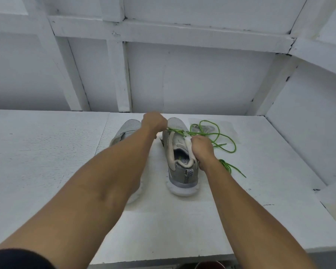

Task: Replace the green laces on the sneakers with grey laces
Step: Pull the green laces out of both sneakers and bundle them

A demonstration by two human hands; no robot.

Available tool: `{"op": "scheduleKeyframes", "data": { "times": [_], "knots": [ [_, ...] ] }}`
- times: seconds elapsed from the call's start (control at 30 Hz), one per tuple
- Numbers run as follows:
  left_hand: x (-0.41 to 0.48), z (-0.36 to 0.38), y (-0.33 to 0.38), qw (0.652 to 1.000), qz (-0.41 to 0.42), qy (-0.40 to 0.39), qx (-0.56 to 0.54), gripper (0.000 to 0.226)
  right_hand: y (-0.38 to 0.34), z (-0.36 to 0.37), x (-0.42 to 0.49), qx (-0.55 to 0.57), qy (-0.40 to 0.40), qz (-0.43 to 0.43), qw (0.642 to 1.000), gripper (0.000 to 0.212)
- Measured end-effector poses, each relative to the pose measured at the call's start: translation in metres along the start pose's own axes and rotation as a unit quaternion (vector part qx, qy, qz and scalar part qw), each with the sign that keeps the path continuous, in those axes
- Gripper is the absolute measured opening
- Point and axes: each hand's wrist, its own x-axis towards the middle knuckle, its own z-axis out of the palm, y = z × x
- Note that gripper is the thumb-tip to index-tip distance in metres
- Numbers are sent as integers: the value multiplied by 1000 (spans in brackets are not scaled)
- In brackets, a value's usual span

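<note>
Green lace partly withdrawn from the right-hand sneaker on the white table. Left hand pinches the lace near the toe; right hand clasps the shoe's collar. Unlacing step; the remaining crossings likely need pulling free next.

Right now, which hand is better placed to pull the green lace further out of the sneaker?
Left, probably. The left hand pinches the green lace over the eyelets, while the right hand grips the sneaker at its collar, steadying it.
</note>
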Motion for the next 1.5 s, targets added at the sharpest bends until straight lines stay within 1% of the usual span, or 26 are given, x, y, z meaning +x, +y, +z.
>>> {"op": "scheduleKeyframes", "data": {
  "times": [0.03,0.07,0.1,0.13,0.17,0.23,0.3,0.33,0.4,0.47,0.53,0.6,0.67,0.73,0.8,0.87,0.93,0.97,1.03,1.1,1.2,1.33,1.4,1.43,1.5],
  "knots": [
    [-1,-5,1,1000,-17,-7,1,23,-1,1,0,2,2,1,1000,32],
    [0,-9,5,1000,-14,-1,-7,21,-1,2,0,4,4,1,1000,32],
    [0,-11,10,1000,14,6,-11,20,-1,2,-1,3,7,-1,1000,32],
    [0,-9,18,998,54,15,8,21,-1,1,-2,3,9,-3,1000,33],
    [1,-5,25,995,91,22,36,27,-2,1,-2,2,9,-5,1000,33],
    [-2,9,37,983,131,-8,130,35,-1,1,-2,-3,7,-10,1000,31],
    [-8,26,39,961,135,-35,237,36,-1,0,-3,-19,9,-17,1000,26],
    [-8,34,37,954,134,-34,267,36,0,0,-3,-25,8,-18,999,23],
    [-9,41,32,947,141,-7,290,37,0,-1,-2,-29,7,-17,999,21],
    [-10,33,31,943,156,30,292,35,1,0,-2,-16,9,-14,1000,25],
    [-5,11,31,948,145,74,273,31,2,0,-1,-4,11,-12,1000,29],
    [3,-18,27,954,102,127,254,29,3,1,0,7,10,-7,1000,29],
    [11,-43,19,953,58,178,239,30,3,2,0,7,11,-4,1000,24],
    [18,-51,11,954,23,191,232,38,3,2,0,6,14,-3,1000,19],
    [17,-42,13,964,35,158,213,45,3,3,0,6,16,-4,1000,20],
    [14,-20,21,967,98,91,219,49,3,2,0,6,16,-7,1000,22],
    [6,7,30,952,149,15,267,47,3,2,1,-2,17,-11,1000,24],
    [2,20,32,945,156,-8,287,43,3,1,1,-10,19,-14,1000,25],
    [-2,39,30,941,153,-20,302,37,3,2,1,-18,20,-14,1000,27],
    [-4,44,27,938,159,4,308,36,3,1,1,-19,20,-16,999,29],
    [-3,23,27,935,172,64,304,35,4,1,1,-12,17,-14,1000,30],
    [11,-33,22,929,131,187,291,30,5,2,1,0,14,-13,1000,19],
    [20,-53,16,930,103,230,269,27,5,3,1,4,13,-11,1000,18],
    [23,-57,14,931,92,238,262,27,5,3,1,6,14,-11,1000,18],
    [24,-54,13,941,80,220,244,36,6,3,2,6,15,-12,1000,18]
  ]
}}
